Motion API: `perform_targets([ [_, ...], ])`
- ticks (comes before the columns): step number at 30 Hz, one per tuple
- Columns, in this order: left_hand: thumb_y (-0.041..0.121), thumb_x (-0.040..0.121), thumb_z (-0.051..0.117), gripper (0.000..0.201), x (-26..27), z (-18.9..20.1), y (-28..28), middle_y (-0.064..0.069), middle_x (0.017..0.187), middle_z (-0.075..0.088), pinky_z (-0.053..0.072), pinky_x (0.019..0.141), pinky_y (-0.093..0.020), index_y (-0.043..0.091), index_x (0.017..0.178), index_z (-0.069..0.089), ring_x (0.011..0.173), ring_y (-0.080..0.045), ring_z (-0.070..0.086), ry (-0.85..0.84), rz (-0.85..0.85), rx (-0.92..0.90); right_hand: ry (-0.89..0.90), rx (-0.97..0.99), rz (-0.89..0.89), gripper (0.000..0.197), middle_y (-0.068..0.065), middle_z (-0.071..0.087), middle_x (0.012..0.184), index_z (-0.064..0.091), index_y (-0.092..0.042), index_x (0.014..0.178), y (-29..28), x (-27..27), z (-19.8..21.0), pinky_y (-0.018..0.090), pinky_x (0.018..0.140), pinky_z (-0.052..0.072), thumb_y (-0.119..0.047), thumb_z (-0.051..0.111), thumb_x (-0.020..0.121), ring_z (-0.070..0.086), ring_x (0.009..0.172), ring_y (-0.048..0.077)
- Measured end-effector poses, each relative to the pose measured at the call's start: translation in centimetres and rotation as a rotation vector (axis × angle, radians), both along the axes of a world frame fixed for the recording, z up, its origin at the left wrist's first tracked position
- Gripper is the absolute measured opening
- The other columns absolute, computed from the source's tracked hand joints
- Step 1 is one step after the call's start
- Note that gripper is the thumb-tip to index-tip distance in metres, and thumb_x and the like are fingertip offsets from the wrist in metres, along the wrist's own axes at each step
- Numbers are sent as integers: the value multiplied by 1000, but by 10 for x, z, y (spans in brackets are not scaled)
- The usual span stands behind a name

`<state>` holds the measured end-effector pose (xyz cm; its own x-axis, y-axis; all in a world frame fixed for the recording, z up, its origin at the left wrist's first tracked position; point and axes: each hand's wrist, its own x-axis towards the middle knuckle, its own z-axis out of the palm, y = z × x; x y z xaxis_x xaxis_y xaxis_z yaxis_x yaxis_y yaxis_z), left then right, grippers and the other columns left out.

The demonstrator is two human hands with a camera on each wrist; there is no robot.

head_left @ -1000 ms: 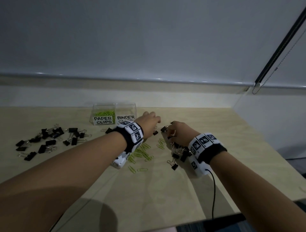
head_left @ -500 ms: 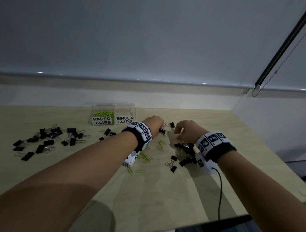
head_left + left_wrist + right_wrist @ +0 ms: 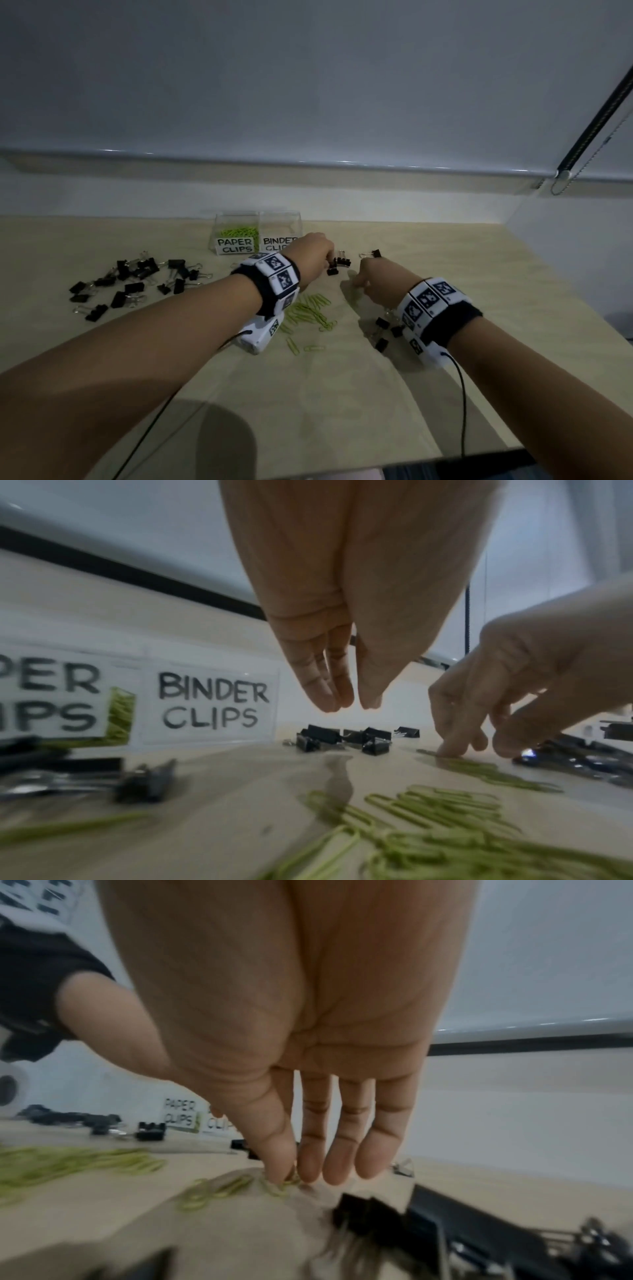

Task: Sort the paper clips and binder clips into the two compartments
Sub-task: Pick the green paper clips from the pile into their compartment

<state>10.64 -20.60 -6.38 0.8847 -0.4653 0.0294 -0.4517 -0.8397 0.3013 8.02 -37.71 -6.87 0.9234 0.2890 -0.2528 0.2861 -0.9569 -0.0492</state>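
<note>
A clear two-compartment box (image 3: 258,219) stands at the back, labelled PAPER CLIPS (image 3: 236,245) and BINDER CLIPS (image 3: 212,706); green clips lie in the paper side. My left hand (image 3: 315,253) hovers with straight fingers (image 3: 329,696) just above a small group of black binder clips (image 3: 342,739) and holds nothing. My right hand (image 3: 370,277) reaches down to the table, thumb and index tip (image 3: 282,1169) pinching a green paper clip (image 3: 274,1188). One binder clip (image 3: 373,254) lies just beyond it.
A large scatter of black binder clips (image 3: 137,281) covers the table's left. Green paper clips (image 3: 310,311) lie between my wrists, more binder clips (image 3: 385,332) beside my right wrist. The wall runs close behind the box; a blind cord (image 3: 582,137) hangs at right.
My right hand has dropped its fingertips onto the paper clips on the table. My left hand has reached forward and now hangs over the small binder clip group by the box.
</note>
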Motion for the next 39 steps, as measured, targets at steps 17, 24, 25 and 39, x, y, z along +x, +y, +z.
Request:
perform_targets([
  [17, 26, 90, 61, 32, -73, -6, 112, -3, 114, 53, 46, 92, -34, 11, 117, 60, 106, -22, 54, 202, -72, 104, 60, 113, 177, 28, 18, 63, 105, 64, 0, 104, 62, -55, 16, 37, 78, 52, -18, 62, 83, 62, 94, 31],
  [24, 56, 67, 76, 85, -87, -12, 124, -3, 126, 43, 37, 87, -25, 16, 134, 44, 111, -19, 47, 237, 48, 182, 181, -11, 27, 105, 4, 37, 128, 36, -17, 139, 62, -50, 11, 36, 97, 47, -55, 84, 53, 49, 115, 26],
  [25, 55, 66, 76, 82, -85, -13, 118, -3, 125, 43, 40, 89, -27, 15, 131, 45, 110, -20, 47, 232, 40, 177, 170, 24, 34, 98, 5, 38, 124, 42, -18, 135, 69, -48, 8, 36, 96, 47, -53, 84, 54, 49, 112, 26],
  [39, 17, 81, 73, 21, -64, -11, 86, -8, 100, 70, 47, 73, -23, 8, 99, 71, 91, -22, 65, 224, 44, -37, 29, 325, 71, 20, 0, 66, 79, 74, -8, 88, 91, -36, 4, 23, 65, 46, -11, 77, 69, 58, 72, 12],
])
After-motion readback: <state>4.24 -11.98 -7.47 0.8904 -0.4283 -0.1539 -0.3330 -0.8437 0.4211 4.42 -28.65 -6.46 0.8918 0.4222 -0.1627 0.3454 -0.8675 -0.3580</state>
